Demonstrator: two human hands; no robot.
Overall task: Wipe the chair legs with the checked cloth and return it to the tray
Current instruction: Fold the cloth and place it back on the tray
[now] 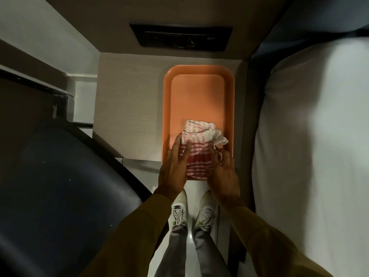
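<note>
A red-and-white checked cloth [199,148] lies bunched at the near end of an orange tray [197,92], its near edge hanging over the tray's rim. My left hand [175,166] rests against the cloth's left side, fingers flat and together on it. My right hand [221,172] lies against the cloth's right side, fingers spread over its edge. Neither hand visibly grips the cloth. A dark chair [60,186] fills the lower left; its legs are hidden from view.
The tray sits on a pale wood-grain nightstand [127,106]. A bed with white sheets [309,136] runs along the right. A black wall panel [179,37] lies beyond the tray. My white shoes [191,210] stand on a narrow strip of floor.
</note>
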